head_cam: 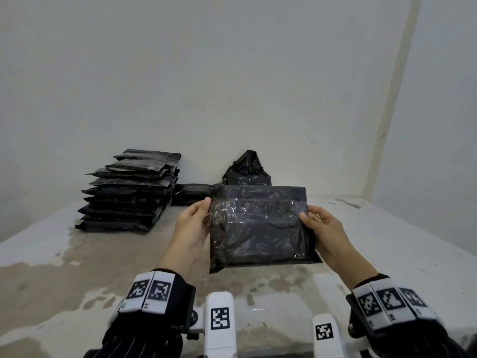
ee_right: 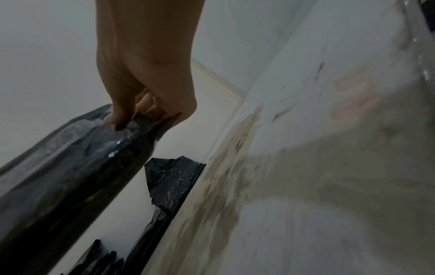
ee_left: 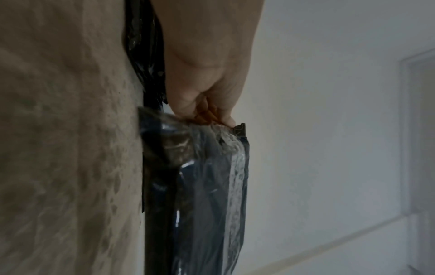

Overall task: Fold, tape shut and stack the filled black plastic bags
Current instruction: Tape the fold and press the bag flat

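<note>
A folded black plastic bag (head_cam: 260, 228) with a strip of clear tape (head_cam: 263, 208) across its flap hangs in the air above the table, tilted toward me. My left hand (head_cam: 192, 223) grips its left edge, thumb on top. My right hand (head_cam: 326, 229) grips its right edge the same way. The left wrist view shows the fingers (ee_left: 207, 104) pinching the bag (ee_left: 207, 186) at its taped corner. In the right wrist view my fingers (ee_right: 132, 109) curl round the bag's (ee_right: 70, 163) edge. A stack of several taped bags (head_cam: 129, 195) stands at the back left.
A crumpled, unfolded black bag (head_cam: 246, 171) leans against the wall behind the held one, with a flat bag (head_cam: 191, 193) beside it. The stained white table (head_cam: 77, 267) meets walls at the back and right. White tagged devices (head_cam: 220, 321) sit at the near edge.
</note>
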